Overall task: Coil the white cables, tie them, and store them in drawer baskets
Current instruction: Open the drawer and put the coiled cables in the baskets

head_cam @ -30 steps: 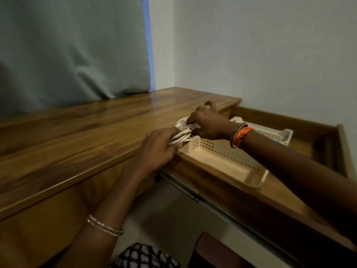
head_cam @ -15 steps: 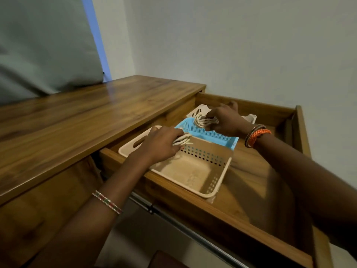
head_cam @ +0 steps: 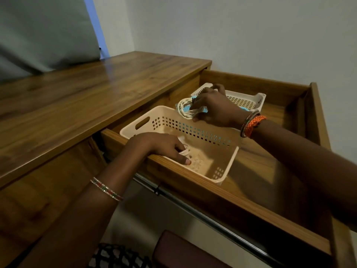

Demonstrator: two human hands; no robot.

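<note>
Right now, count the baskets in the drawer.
3: a beige basket nearest, a blue basket behind it, mostly hidden by the right hand, and a white basket at the back.

My left hand (head_cam: 164, 147) has gone down into the cream basket (head_cam: 229, 163) with its white cable (head_cam: 184, 148), which was up above the rim before. My right hand (head_cam: 210, 105) has moved its coiled cable (head_cam: 184, 109) lower, over the blue basket (head_cam: 202, 110).
</note>
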